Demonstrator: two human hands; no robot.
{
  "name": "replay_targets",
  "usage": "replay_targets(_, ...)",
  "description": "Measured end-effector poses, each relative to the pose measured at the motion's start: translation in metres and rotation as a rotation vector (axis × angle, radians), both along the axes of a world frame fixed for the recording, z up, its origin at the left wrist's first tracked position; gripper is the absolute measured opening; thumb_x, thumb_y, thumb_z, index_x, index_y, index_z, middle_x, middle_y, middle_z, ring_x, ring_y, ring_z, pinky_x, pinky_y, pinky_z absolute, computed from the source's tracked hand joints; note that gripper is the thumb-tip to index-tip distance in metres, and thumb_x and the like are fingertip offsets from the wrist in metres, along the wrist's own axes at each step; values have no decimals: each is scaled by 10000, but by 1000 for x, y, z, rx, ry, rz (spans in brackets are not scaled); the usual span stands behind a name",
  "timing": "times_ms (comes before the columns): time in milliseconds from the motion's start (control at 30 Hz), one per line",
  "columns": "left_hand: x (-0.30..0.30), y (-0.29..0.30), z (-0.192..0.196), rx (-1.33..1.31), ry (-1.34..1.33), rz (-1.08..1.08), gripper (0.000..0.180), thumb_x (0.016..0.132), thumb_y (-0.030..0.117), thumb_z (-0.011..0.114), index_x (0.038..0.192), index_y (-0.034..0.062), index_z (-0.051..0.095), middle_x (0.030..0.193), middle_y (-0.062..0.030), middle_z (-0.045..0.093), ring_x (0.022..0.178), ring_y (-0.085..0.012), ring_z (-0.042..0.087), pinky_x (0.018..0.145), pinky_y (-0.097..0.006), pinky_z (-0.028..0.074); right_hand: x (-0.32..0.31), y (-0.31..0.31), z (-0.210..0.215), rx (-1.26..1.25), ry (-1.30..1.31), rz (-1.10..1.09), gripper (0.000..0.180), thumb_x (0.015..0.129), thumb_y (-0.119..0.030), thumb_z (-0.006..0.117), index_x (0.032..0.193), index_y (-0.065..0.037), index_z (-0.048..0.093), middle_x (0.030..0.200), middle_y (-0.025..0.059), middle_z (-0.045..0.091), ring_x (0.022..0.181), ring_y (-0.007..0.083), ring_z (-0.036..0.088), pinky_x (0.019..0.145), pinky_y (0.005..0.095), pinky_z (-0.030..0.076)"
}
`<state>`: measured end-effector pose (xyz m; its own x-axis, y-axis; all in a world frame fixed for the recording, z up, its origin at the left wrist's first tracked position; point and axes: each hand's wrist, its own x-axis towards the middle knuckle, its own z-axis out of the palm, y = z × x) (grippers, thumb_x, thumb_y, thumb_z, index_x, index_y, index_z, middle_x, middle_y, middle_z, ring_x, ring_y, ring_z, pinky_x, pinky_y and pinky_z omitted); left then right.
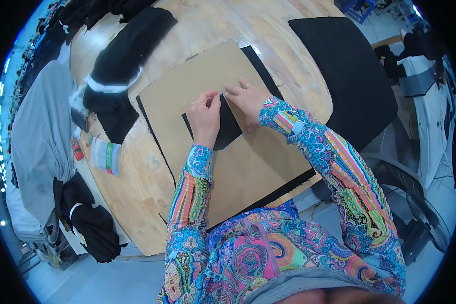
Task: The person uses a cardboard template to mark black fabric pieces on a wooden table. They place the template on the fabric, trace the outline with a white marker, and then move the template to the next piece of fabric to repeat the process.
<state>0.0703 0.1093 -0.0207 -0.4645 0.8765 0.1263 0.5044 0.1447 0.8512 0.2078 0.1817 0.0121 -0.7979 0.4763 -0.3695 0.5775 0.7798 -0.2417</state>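
A large tan card sheet (187, 167) lies over a black fabric panel (283, 187), whose edges show past its sides. Near the sheet's middle is a four-sided black area (230, 133); I cannot tell whether it is a cutout or a patch on top. My left hand (206, 119) is at its upper left, thumb and forefinger pinched together at the black area's top edge. What they pinch, if anything, is too small to make out. Just right of it my right hand (249, 104) rests on the card, fingers apart, thumb lower down.
Another black fabric panel (349, 76) lies on the table's right. A black fabric bundle with a white band (114, 86) lies at the left, near a clear packet (106, 156) and a small red item (76, 149). Grey cloth (38, 137) hangs farther left; a fan (425, 218) stands right.
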Motion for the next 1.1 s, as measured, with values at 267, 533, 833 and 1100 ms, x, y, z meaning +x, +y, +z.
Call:
replay_targets(267, 0, 4, -3, 21, 65, -28, 170, 838, 168, 599, 909, 28, 663, 808, -130, 681, 726, -217, 668, 663, -304, 509, 0, -1, 3, 5, -9, -8, 1070, 454, -263, 882, 1359, -20, 364, 1428, 107, 311, 1308, 411, 279, 1068, 420, 323)
replay_targets(533, 5, -5, 1, 102, 306, -169, 100, 821, 91, 584, 890, 35, 630, 815, -135, 641, 743, -287, 627, 656, -364, 496, -4, 2, 3, -24, -29, 5, 1078, 447, -268, 886, 1357, -21, 364, 1416, 105, 326, 1304, 425, 278, 1058, 431, 334)
replay_targets(833, 37, -67, 27, 112, 322, -415, 90, 786, 25, 591, 873, 30, 615, 849, -115, 620, 795, -289, 594, 694, -371, 487, -1, 2, 2, -6, -32, 12, 1071, 477, -295, 882, 1365, -29, 346, 1424, 116, 300, 1308, 424, 273, 1069, 441, 325)
replay_targets(1100, 10, -53, 23, -91, -266, -213, 92, 811, 15, 606, 894, -16, 629, 810, -89, 649, 706, -160, 640, 651, -265, 506, -1, 6, -7, -29, 12, -22, 914, 595, -346, 811, 1341, -23, 394, 1410, 131, 329, 1300, 418, 295, 1075, 430, 311)
